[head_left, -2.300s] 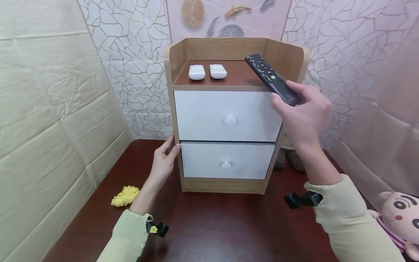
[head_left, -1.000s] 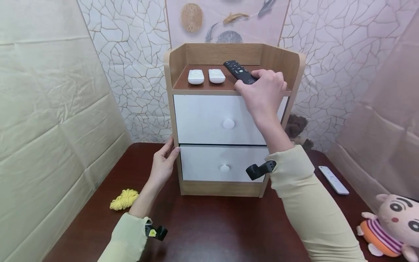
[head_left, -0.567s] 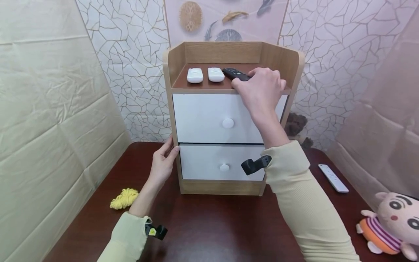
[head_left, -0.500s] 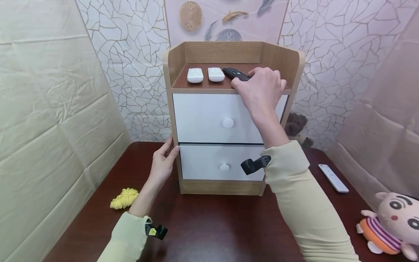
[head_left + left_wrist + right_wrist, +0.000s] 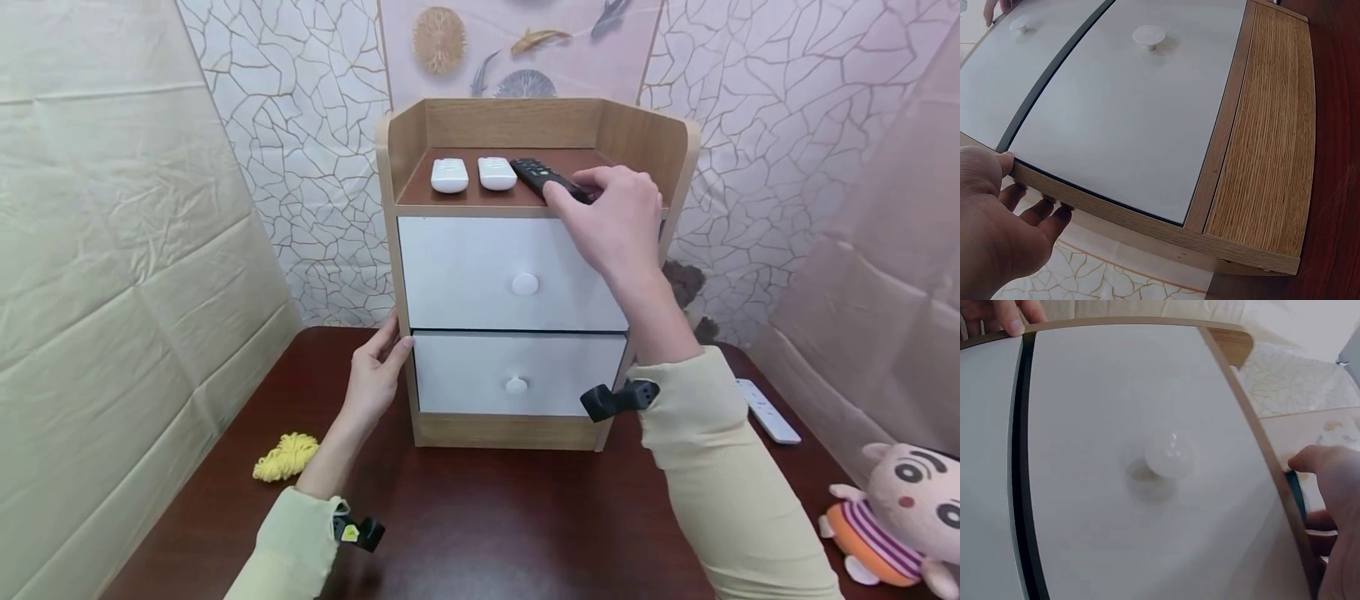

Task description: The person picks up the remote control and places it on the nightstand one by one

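Observation:
On the top shelf of a wooden cabinet (image 5: 465,429) lies a black remote control (image 5: 536,173), slanted, beside two white remotes (image 5: 449,177). My right hand (image 5: 617,221) is at its near end, thumb on the left side and fingers on the right, spread apart. In the right wrist view the thumb (image 5: 1310,459) and fingers stand apart around the remote's dark end. My left hand (image 5: 373,371) rests against the cabinet's left side. Its thumb touches the front edge next to the drawer gap, and the fingertips (image 5: 1060,215) touch the side panel.
Both white drawers (image 5: 457,267) with round knobs are closed. Yellow yarn (image 5: 287,457) lies at the left of the dark red table (image 5: 510,533). At the right are a white remote (image 5: 772,412), a pink plush toy (image 5: 885,533) and a brown plush (image 5: 684,283).
The black remote has come down from the air onto the shelf beside the white ones. My right hand has since drawn back rightward, uncovering more of it. The left hand has stayed put.

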A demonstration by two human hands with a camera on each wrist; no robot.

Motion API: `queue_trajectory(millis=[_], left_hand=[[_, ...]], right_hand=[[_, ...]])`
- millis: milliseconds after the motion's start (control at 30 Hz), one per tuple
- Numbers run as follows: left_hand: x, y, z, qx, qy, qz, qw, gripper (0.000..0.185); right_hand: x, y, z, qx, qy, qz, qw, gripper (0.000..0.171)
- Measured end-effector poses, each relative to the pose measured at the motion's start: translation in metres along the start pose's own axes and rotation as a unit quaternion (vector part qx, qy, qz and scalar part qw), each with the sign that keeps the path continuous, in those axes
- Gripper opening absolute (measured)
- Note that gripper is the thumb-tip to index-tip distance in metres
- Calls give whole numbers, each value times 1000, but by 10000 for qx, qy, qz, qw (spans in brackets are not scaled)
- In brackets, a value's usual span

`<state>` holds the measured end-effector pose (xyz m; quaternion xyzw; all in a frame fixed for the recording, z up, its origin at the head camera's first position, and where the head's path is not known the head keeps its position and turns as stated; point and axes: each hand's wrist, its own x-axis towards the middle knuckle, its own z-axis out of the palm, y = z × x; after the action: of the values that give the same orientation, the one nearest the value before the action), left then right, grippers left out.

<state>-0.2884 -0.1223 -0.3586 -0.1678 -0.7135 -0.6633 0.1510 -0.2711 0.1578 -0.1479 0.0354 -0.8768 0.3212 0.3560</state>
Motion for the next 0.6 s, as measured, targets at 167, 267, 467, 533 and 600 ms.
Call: queue_trajectory(millis=[167, 267, 467, 533, 600], left_hand=[[0, 1, 0, 7, 20, -26, 10000, 60], [0, 1, 0, 3, 23, -9, 10000, 59], [0, 1, 1, 28, 38, -42, 10000, 59], [0, 1, 1, 25, 39, -31, 10000, 59], [0, 1, 1, 24, 33, -17, 10000, 59]], right_hand=[[-4, 7, -5, 367, -108, -348, 9987, 44], [-5, 8, -4, 381, -63, -436, 9983, 41], [-5, 6, -3, 307, -19, -338, 9990, 39], [-4, 4, -3, 258, -6, -287, 9993, 38], [-3, 3, -3, 188, 7, -239, 9995, 38]])
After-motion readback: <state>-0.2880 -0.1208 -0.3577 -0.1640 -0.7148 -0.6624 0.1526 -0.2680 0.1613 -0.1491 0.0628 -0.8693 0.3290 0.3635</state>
